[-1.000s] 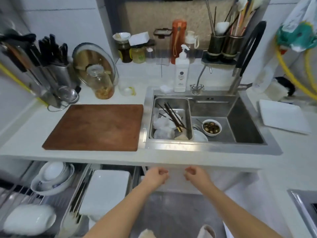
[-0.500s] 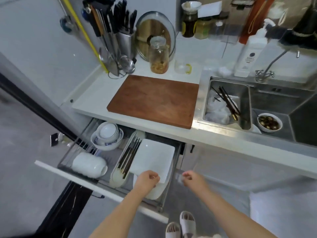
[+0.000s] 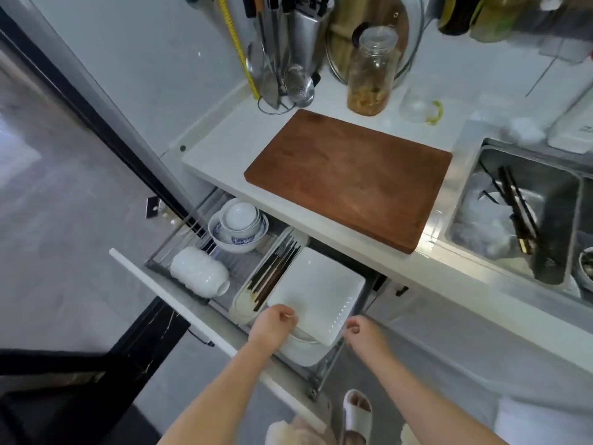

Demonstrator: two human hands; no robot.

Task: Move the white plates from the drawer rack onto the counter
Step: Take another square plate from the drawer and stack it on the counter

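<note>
A square white plate (image 3: 317, 290) lies on top of a stack of white dishes (image 3: 301, 353) at the right end of the pulled-out drawer rack (image 3: 192, 239). My left hand (image 3: 272, 326) is on the plate's near-left corner, its curled fingers gripping the edge. Just off the plate's near-right corner is my right hand (image 3: 362, 330), with its fingers curled and nothing in them. The white counter (image 3: 224, 146) runs above the drawer.
In the rack: stacked blue-and-white bowls (image 3: 237, 226), white bowls on their side (image 3: 199, 271), a chopstick tray (image 3: 269, 271). On the counter: a wooden cutting board (image 3: 349, 178), a glass jar (image 3: 369, 72), a utensil holder (image 3: 288, 43). A sink (image 3: 519, 216) at right holds dishes.
My view swung left and down to the open drawer. Both hands went from under the sink front to the square plate, the left landing on its near corner.
</note>
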